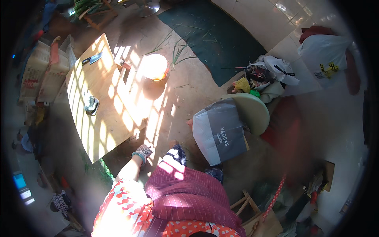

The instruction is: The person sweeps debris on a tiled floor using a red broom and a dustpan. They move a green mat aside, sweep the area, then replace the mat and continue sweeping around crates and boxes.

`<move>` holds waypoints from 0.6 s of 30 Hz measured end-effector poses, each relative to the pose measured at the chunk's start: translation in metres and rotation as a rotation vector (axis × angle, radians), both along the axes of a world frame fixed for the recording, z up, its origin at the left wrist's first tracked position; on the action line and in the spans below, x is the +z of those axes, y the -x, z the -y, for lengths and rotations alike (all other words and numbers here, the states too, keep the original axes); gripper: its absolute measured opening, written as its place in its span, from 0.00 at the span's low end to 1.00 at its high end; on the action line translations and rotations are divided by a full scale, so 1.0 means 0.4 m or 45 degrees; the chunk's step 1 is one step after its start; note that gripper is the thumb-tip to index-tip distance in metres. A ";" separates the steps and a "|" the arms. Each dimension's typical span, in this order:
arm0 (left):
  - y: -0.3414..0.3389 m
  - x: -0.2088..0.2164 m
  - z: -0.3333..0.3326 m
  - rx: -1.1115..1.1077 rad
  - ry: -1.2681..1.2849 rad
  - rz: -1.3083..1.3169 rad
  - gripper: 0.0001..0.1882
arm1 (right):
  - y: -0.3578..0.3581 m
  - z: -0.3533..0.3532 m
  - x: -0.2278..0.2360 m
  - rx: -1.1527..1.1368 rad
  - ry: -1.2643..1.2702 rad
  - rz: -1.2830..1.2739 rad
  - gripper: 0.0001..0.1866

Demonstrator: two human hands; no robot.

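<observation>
My left hand (143, 152), in a brown patterned glove with a teal band at the wrist, hangs low beside the near corner of a wooden table (94, 134). Glare and small size blur its fingers, and nothing held shows. My right hand is out of sight. On the tabletop lie a dark-handled cleaver (95, 58) and a small dark-and-clear object (91, 104) whose kind I cannot make out. A sunlit round bucket (155, 68) stands on the floor past the table's right edge.
Long green stalks (178, 53) are scattered near a dark green mat (221, 43). To the right are a grey-and-white bag (219, 130), a pale round stool top (254, 114) and several stuffed bags. Cardboard boxes (37, 73) stand left; a wooden stool (244, 203) sits near my right side.
</observation>
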State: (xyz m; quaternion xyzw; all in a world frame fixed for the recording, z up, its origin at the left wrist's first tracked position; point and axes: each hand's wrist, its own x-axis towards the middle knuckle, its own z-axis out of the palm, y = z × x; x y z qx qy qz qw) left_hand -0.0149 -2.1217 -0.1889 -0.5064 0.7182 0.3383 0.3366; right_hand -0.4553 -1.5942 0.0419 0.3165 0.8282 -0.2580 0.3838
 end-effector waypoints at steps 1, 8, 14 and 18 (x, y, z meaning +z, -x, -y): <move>-0.018 -0.009 0.048 -0.082 -0.005 -0.063 0.24 | -0.046 0.045 0.030 -0.026 0.056 -0.065 0.21; -0.152 0.049 0.151 0.680 0.043 -0.590 0.21 | -0.211 0.492 0.131 0.219 0.350 -0.551 0.19; -0.278 0.001 0.159 1.127 -0.013 -0.792 0.18 | -0.190 0.717 0.160 0.513 0.478 -0.527 0.23; -0.339 -0.011 0.146 1.381 0.005 -0.773 0.19 | -0.168 0.871 0.107 0.643 0.616 -0.390 0.24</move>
